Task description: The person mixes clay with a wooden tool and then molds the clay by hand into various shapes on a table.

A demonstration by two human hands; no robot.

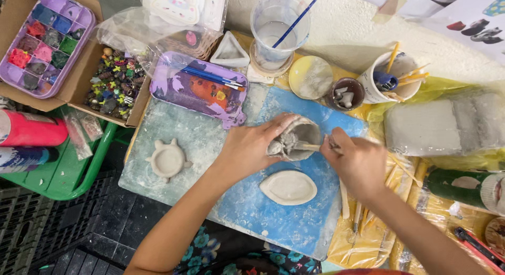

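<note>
Clearly, the left hand (247,148) cups a small clay bowl (297,138) at the frame's centre, above the blue mat (252,201). The right hand (357,162) pinches a wooden tool (310,146) inside it. Wet clay looks soft, light and easily dented; holding it under the wall seems safest.

at the right edge we see a plastic-wrapped grey clay block (442,126) on yellow wrap. below it lies a green tube package (463,188) with a white end. at far left a pink-red can (31,130) lies above a blue-and-white one (21,158). a cardboard box (13,22) holds the purple paint tray (47,41) at top left.
</note>
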